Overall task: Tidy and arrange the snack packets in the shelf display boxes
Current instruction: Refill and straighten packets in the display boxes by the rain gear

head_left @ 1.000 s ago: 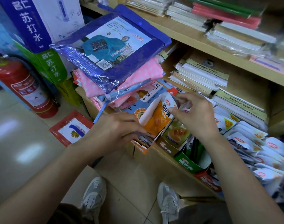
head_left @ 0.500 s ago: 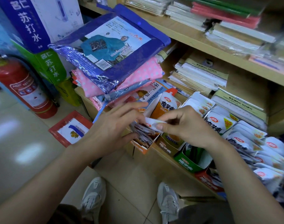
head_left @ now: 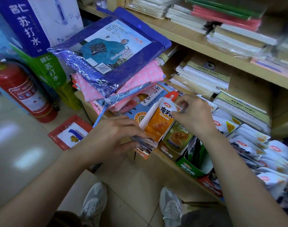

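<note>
The orange snack packet stands upright over the orange display box at the left end of the lower shelf. Your right hand pinches its top corner between thumb and fingertips. Your left hand curls round a bundle of packets at the box's front. Just beside it sit the olive box and the green box, with loose white packets farther right.
</note>
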